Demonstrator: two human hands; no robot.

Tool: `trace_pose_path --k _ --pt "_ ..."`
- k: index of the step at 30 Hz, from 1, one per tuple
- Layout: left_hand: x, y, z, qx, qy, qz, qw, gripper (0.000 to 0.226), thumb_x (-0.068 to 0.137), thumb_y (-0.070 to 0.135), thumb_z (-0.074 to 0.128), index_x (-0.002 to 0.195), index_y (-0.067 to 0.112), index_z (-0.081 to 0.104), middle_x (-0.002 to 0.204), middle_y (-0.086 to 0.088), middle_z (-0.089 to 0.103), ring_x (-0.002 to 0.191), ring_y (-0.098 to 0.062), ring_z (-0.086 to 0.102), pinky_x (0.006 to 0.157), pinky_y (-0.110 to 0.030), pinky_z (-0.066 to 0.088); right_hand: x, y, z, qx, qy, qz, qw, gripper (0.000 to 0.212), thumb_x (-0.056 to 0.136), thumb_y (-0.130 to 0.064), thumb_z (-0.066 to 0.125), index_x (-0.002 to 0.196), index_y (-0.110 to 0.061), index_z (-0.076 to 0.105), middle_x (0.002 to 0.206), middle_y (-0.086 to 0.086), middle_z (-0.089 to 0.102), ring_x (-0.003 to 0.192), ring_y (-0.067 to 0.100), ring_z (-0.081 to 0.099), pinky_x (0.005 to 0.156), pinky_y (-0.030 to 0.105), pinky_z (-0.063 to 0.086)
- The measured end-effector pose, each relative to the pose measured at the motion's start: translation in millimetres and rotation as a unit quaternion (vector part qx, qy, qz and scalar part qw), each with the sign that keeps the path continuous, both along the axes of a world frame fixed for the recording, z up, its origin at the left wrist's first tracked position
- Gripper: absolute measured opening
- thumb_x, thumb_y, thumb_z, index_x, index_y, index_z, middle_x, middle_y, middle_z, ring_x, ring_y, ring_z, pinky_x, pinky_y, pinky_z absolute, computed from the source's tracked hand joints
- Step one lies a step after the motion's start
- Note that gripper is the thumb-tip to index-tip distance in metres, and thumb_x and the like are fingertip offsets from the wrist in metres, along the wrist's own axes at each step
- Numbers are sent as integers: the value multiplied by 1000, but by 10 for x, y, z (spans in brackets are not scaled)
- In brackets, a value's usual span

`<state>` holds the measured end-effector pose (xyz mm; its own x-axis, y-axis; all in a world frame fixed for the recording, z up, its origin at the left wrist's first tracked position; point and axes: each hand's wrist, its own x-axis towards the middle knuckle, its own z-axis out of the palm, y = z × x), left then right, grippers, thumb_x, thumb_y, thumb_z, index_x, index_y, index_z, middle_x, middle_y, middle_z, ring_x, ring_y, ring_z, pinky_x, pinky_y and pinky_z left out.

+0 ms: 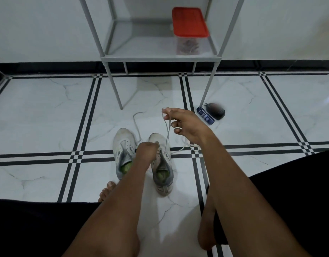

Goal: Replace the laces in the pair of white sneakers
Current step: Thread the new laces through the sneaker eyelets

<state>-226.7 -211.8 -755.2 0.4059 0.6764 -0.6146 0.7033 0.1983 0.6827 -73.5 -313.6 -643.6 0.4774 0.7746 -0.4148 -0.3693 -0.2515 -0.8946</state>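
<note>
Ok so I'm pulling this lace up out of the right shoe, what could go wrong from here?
The lace is pinched only at its tip by your right hand, so it could slip free. Your left hand sits on the right shoe, which may tip if you pull harder. Loose laces on the floor beside the left shoe could tangle with this one.

view: single head camera, wide-angle
facing: forward and down at the floor (pixel 49 112)
nearness: forearms close at bottom, shelf rack (pixel 160 52) farther at top centre
</note>
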Motion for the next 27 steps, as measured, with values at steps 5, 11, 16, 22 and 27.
trace_pose_path --k 5,11,16,22,27 --pt "371 227 550 -295 -250 147 910 57 107 61 38 117 15 70 104 4 80 87 -13 70 73 -31 50 116 -65 24 -165 -155 116 967 17 92 -28 77 104 -18 84 93 -1 78 72 11 49 58 24 37" --pt "416 219 643 -202 -293 119 927 37 103 18 66 134 8 49 111 -1 80 107 -16 74 87 -32 55 163 -146 -203 -323 -199 143 914 44 104 -56 58 112 -18 78 107 -9 80 90 15 65 69 30 46" --pt "328 106 458 -128 -192 -27 973 65 94 33 76 143 13 39 115 -1 78 104 -12 76 95 -39 53 106 -79 -325 -180 -20 -4 983 57 99 -71 55 115 -22 80 109 -9 81 112 17 70 101 39 51" --pt "220 59 354 -125 -150 -112 974 49 95 34 76 130 14 48 108 5 81 104 -18 71 90 -39 50 38 11 -499 -79 39 -119 989 26 103 -32 69 119 -13 75 111 2 80 102 20 74 88 34 62" --pt "110 183 167 46 -36 -84 995 7 91 21 70 94 16 65 102 -7 73 85 -23 71 69 -37 61 124 -34 -624 -81 -40 -214 973 19 102 -23 71 113 -8 73 89 3 78 65 12 63 70 31 58"
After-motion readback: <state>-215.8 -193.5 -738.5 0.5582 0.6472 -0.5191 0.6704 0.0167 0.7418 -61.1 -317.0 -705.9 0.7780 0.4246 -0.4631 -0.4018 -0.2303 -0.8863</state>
